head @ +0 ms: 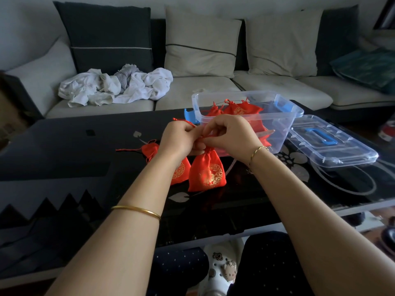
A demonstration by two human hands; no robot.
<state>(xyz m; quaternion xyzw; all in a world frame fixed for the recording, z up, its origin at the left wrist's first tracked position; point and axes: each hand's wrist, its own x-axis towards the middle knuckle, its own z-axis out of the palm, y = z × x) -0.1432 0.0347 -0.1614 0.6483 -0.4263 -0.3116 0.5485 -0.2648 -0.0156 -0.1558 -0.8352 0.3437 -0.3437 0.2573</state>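
Note:
A red drawstring pouch [207, 173] with gold embroidery hangs upright over the black glass table [64, 150]. My left hand [180, 138] pinches its red cord at the gathered neck. My right hand [229, 135] pinches the cord from the other side, fingers curled. A second red pouch [179, 170] lies behind my left forearm, and a third [150, 150] lies further left with its cord trailing. A clear plastic box [277, 122] behind my hands holds several more red pouches [239, 110].
The box's clear lid [333, 144] with a blue handle lies to the right on the table. A sofa with cushions and a heap of white cloth [115, 85] stands beyond the table. My knees and a white clog [222, 265] show below the table's near edge.

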